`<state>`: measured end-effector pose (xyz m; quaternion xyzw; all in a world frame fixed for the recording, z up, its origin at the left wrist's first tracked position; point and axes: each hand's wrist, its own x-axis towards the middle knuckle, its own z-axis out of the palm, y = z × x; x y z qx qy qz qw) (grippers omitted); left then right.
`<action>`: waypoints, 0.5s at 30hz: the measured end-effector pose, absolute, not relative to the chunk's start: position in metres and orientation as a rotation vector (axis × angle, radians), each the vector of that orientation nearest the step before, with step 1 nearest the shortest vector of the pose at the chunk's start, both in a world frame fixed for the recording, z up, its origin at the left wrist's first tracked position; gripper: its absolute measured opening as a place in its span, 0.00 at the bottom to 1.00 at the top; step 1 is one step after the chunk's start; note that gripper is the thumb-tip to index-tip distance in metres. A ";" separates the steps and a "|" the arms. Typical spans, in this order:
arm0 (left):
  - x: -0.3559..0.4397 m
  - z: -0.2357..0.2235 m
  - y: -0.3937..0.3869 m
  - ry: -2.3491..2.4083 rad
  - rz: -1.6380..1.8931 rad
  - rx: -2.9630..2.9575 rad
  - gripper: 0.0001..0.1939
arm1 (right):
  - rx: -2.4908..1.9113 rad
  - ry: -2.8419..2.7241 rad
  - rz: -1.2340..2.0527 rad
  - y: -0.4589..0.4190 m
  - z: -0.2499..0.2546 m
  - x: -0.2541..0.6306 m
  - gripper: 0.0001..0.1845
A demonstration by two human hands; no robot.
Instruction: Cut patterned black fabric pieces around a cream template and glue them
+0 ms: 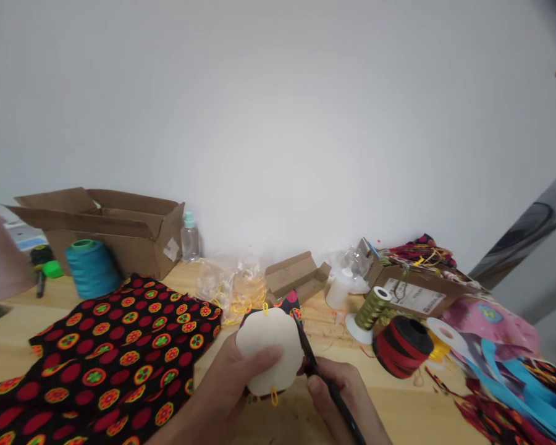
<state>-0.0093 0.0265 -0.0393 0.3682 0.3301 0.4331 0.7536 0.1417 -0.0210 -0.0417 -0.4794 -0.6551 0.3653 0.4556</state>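
Note:
My left hand is closed round a cream, rounded flat piece with small yellow loops at its top and bottom edges and a bit of black patterned cloth behind it. My right hand grips a thin black tool, like a pen or brush, whose tip touches the piece's right edge. Both hands are low in the middle of the view, above the wooden table.
Black fabric with red and orange dots lies at left. A teal thread cone, open cardboard box and small bottle stand behind it. Right: gold thread spool, red-black ribbon roll, blue ribbons, labelled box.

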 end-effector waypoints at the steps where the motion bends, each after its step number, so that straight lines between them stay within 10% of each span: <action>1: -0.010 -0.038 0.027 0.719 0.939 0.811 0.15 | -1.194 -1.624 0.901 -0.021 -0.042 0.143 0.26; 15: -0.022 -0.040 0.035 0.762 0.905 0.936 0.18 | -1.323 -1.630 0.855 -0.019 -0.064 0.158 0.30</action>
